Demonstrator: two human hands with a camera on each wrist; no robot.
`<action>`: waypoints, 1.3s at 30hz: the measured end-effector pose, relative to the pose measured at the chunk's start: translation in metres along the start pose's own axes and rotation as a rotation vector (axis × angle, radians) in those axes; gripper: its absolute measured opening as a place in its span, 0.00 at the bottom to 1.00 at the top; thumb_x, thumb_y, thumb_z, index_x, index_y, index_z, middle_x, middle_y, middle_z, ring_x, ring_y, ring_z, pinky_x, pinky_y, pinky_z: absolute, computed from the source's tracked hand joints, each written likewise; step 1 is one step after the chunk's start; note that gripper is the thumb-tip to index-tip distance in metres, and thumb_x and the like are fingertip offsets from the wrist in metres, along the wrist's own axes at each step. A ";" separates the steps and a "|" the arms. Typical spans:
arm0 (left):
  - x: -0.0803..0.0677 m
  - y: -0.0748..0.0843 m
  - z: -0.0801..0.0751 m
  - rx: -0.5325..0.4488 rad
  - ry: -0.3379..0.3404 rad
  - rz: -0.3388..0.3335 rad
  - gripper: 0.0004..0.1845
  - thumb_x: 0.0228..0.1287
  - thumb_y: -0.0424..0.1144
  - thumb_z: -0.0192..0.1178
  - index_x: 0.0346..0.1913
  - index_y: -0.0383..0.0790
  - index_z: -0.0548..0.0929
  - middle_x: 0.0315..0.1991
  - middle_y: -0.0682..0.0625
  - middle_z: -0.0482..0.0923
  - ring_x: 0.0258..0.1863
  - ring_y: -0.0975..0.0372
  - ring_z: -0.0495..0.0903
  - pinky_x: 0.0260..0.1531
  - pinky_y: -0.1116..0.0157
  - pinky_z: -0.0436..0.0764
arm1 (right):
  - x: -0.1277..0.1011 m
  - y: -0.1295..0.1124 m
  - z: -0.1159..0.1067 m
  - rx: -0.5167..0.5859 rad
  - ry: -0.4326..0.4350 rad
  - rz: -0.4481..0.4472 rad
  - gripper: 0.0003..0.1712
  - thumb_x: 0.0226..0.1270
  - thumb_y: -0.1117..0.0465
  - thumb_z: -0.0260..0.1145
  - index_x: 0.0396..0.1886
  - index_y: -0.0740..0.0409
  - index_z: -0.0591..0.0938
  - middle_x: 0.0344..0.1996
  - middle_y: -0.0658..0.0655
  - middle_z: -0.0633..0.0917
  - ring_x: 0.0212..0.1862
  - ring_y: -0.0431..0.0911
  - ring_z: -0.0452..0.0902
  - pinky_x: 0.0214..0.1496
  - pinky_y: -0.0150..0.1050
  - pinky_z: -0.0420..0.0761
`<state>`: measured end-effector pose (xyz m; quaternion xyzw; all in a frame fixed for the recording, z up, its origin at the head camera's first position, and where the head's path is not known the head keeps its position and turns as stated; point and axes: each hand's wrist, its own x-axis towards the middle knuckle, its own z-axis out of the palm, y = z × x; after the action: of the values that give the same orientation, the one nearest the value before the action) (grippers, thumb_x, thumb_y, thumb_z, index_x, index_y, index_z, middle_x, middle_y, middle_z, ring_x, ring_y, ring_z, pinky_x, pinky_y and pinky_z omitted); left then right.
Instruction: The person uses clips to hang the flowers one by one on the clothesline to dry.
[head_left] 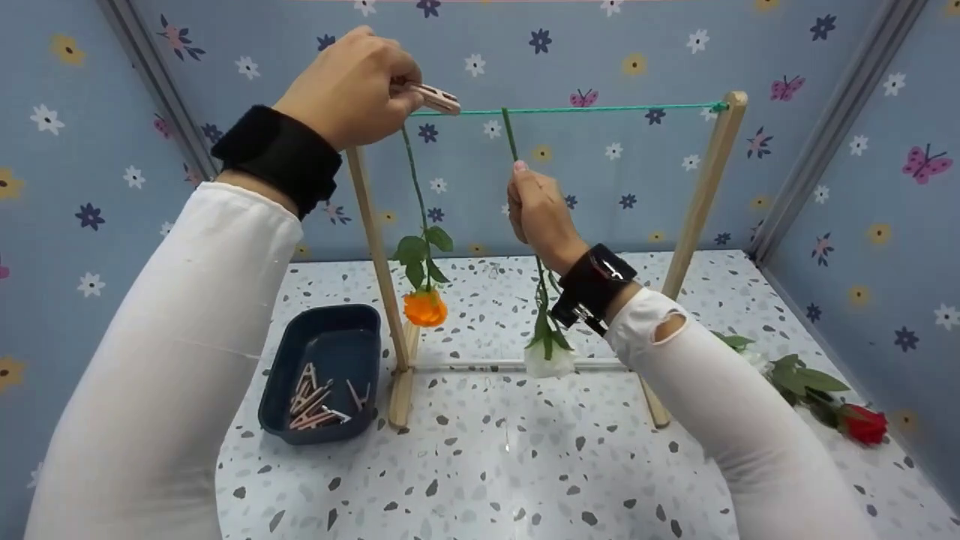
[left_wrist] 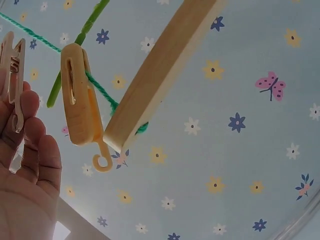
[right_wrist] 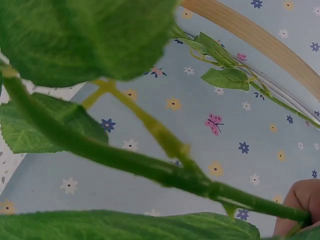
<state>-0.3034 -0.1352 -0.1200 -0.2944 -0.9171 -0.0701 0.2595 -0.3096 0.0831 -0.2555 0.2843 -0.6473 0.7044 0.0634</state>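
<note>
My left hand (head_left: 396, 84) is raised to the left end of a green string (head_left: 592, 109) and pinches a wooden clothespin (head_left: 436, 97). The left wrist view shows that clothespin (left_wrist: 13, 70) in my fingers (left_wrist: 31, 135), beside a second peg (left_wrist: 80, 102) clipped on the string (left_wrist: 30, 32). An orange rose (head_left: 425, 307) hangs head-down below it. My right hand (head_left: 521, 178) grips the stem (right_wrist: 150, 170) of a white rose (head_left: 550, 361), also head-down, with the stem's top end touching the string.
The string spans a wooden frame with a left post (head_left: 379, 262) and a right post (head_left: 701, 195) on a speckled table. A dark blue tray (head_left: 319, 341) with several clothespins sits left of the frame. A red rose (head_left: 862, 424) lies at the right.
</note>
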 end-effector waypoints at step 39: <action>0.033 0.001 0.000 0.268 -0.132 -0.031 0.17 0.64 0.43 0.45 0.45 0.41 0.82 0.37 0.45 0.78 0.44 0.50 0.62 0.44 0.53 0.60 | 0.050 0.022 0.043 0.094 -0.122 0.039 0.19 0.72 0.60 0.32 0.24 0.67 0.60 0.12 0.54 0.56 0.15 0.46 0.49 0.18 0.38 0.52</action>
<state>-0.3253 -0.1183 -0.1028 -0.2470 -0.9378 0.0684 0.2344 -0.3474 0.0251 -0.2507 0.3165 -0.6217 0.7164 -0.0032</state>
